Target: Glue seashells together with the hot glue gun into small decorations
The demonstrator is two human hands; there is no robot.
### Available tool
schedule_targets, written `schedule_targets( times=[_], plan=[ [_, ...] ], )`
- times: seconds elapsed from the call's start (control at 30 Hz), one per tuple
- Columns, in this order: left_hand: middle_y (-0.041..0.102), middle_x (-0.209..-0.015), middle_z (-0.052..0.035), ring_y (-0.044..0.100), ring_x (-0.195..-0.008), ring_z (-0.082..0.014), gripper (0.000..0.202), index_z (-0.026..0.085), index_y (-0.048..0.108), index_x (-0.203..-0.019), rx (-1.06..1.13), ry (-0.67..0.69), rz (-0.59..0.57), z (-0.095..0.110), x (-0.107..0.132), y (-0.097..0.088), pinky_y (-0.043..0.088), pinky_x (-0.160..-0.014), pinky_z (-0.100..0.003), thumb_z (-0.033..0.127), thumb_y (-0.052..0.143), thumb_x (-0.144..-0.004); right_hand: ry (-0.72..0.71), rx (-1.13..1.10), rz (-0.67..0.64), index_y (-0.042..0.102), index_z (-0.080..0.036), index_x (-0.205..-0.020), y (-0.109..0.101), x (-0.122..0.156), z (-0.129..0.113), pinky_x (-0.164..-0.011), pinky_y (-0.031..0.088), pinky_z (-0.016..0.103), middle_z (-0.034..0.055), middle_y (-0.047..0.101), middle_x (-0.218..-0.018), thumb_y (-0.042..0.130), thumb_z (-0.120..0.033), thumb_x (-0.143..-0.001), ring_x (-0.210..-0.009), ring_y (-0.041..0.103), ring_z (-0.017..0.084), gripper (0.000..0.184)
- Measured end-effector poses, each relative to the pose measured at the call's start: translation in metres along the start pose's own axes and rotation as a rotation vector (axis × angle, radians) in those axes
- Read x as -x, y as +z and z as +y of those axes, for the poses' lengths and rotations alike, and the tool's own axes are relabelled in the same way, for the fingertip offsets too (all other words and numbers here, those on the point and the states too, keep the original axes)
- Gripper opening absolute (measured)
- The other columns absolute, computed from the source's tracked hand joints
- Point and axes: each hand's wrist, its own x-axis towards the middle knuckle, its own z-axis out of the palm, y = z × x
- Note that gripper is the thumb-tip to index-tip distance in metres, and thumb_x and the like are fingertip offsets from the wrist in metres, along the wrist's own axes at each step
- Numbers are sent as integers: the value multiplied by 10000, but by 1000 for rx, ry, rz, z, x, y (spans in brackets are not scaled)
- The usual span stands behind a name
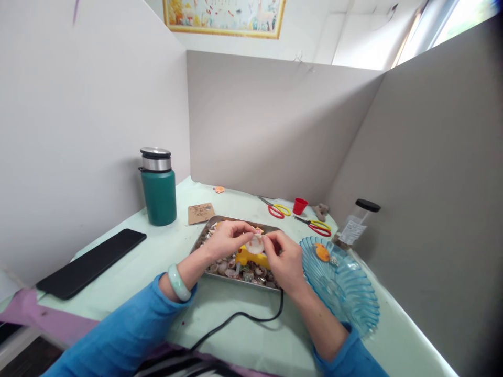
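Here, left and right fingers (242,227) pinch a shell (255,245).

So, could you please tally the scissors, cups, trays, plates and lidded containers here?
Red-and-yellow-handled scissors: 2
Small red cup: 1
Rectangular metal tray: 1
Scalloped blue plate: 1
Green lidded bottle and clear black-lidded jar: 2
Total: 7

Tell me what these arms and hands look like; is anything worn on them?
They are a person's. The left hand and right hand are both ungloved. The left sleeve and right sleeve are bright blue; the right one ends higher up, leaving more forearm bare. A thick, rounded, pale green bangle circles the left wrist.
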Motion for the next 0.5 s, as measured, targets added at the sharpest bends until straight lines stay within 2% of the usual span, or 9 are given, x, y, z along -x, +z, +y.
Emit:
schedule_targets(
  times=[0.2,0.3,0.5],
  plan=[
    [674,-792,-57,564,-641,-110,211,112,644,-798,-27,-4,9,-1,0,-1,426,-577,-198,315,617,-748,-14,-4,-2,573,-178,-710,0,0,0,-568,386,235,-1,563,-645,493,-280,-853,-568,487,114,193],
    [656,-746,-41,555,-633,-103,202,112,642,-790,6,-11,-5,-1,1,-1,425,-578,-195,306,631,-735,-13,-14,-4,576,-179,-723,0,1,1,-578,395,235,1,574,-662,494,-275,-853,-575,492,114,181],
    [602,-638,-7,492,-535,-68,239,104,635,-749,113,-106,-13,6,1,-1,375,-486,-168,329,682,-683,-6,-39,-18,587,-176,-740,-1,1,0,-599,409,235,9,608,-705,505,-275,-849,-599,512,117,169]
  ],
)
